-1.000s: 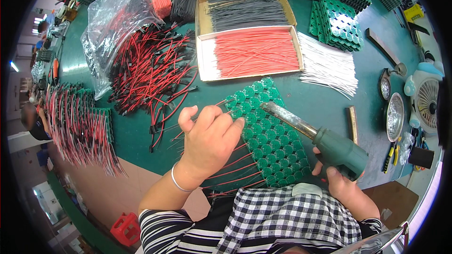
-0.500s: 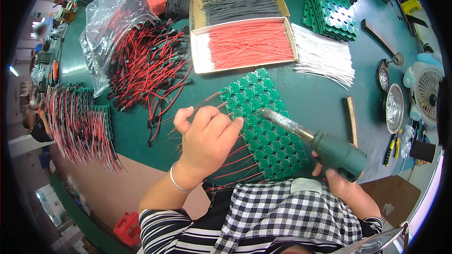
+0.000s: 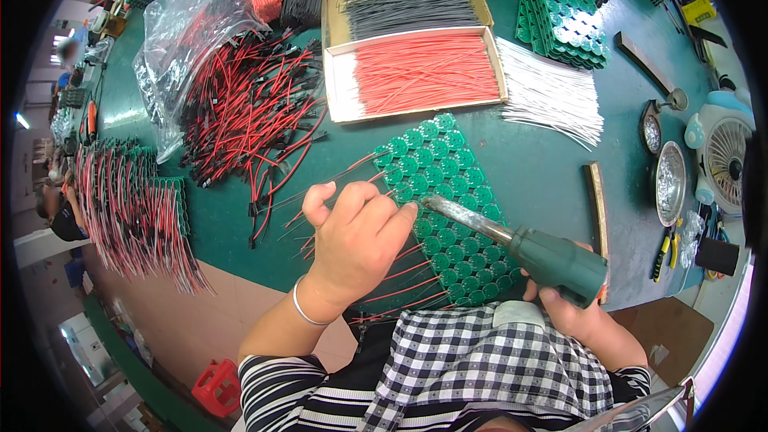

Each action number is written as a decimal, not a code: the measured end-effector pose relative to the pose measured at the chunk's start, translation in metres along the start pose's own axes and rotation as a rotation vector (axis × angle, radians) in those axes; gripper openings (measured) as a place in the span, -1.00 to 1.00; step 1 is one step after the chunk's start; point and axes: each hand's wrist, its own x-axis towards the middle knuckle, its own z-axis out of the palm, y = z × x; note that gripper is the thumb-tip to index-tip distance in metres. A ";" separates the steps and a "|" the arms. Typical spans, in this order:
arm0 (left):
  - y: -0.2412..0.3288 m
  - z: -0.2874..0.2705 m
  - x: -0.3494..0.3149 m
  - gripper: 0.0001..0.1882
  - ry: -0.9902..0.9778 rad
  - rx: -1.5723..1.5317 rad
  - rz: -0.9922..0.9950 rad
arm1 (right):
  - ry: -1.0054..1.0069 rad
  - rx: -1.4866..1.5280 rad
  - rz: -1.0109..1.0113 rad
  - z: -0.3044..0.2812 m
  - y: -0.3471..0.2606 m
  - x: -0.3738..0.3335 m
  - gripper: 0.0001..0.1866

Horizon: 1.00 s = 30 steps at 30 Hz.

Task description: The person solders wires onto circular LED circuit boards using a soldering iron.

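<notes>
A panel of green round circuit boards (image 3: 468,252) lies on the table before me, with red and dark wires (image 3: 404,274) running off its left edge. My left hand (image 3: 352,228) is closed in a pinch over that edge; whatever lies between thumb and forefinger is hidden. From the right, my right hand (image 3: 564,308) grips a soldering gun (image 3: 556,264) with a thick green body and a long metal barrel. Its tip comes down on the panel just right of my left fingertips; whether it touches I cannot tell.
Boxes of red wires (image 3: 424,76) and dark wires (image 3: 408,6) stand behind the panel, white wires (image 3: 552,92) beside them. A heap of red-black leads (image 3: 248,104) and a plastic bag (image 3: 192,24) lie left. Rightward are a metal dish (image 3: 670,184), pliers (image 3: 668,252) and a fan (image 3: 724,152).
The soldering gun has moved left, bringing its tip closer to my left fingertips. My left hand has barely shifted.
</notes>
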 end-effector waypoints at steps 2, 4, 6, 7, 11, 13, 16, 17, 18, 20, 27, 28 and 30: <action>-0.001 -0.001 0.000 -0.79 -0.002 0.001 0.000 | -0.022 0.049 0.084 0.000 -0.004 0.000 -0.61; -0.001 -0.001 0.001 -0.79 -0.001 -0.001 0.003 | -0.009 -0.009 -0.004 0.000 0.001 0.003 -0.62; -0.001 -0.001 0.002 -0.80 -0.003 0.000 0.000 | 0.002 -0.065 -0.093 0.000 0.002 0.003 -0.63; -0.001 -0.001 0.002 -0.80 -0.003 0.000 -0.001 | 0.001 -0.030 -0.052 0.000 0.000 0.002 -0.63; -0.001 0.000 0.002 -0.80 0.002 0.004 0.004 | 0.031 0.270 0.262 -0.003 -0.003 -0.009 -0.75; -0.001 0.001 0.001 -0.80 0.004 0.005 0.010 | 0.112 0.360 0.246 0.001 -0.010 -0.001 -0.75; -0.001 0.001 0.001 -0.86 -0.002 0.012 0.013 | 0.202 0.419 0.186 0.002 -0.006 -0.002 -0.74; 0.000 0.001 0.001 -0.86 -0.004 0.011 0.010 | 0.210 0.389 0.146 0.002 -0.005 -0.004 -0.72; 0.000 0.001 0.002 -0.86 -0.008 0.012 0.006 | 0.211 0.391 0.144 0.002 -0.005 -0.005 -0.72; 0.000 0.001 0.002 -0.86 -0.008 0.024 0.009 | 0.224 0.404 0.190 0.003 -0.006 -0.007 -0.69; 0.005 -0.001 0.001 -0.78 0.028 -0.002 0.001 | 0.194 0.369 0.141 0.000 -0.001 -0.014 -0.69; 0.006 -0.001 -0.001 -0.78 0.027 -0.002 0.001 | 0.160 0.390 0.213 -0.002 -0.003 -0.017 -0.71; 0.009 -0.001 -0.003 -0.78 0.022 -0.033 0.021 | 0.126 0.412 0.286 -0.006 -0.003 -0.020 -0.73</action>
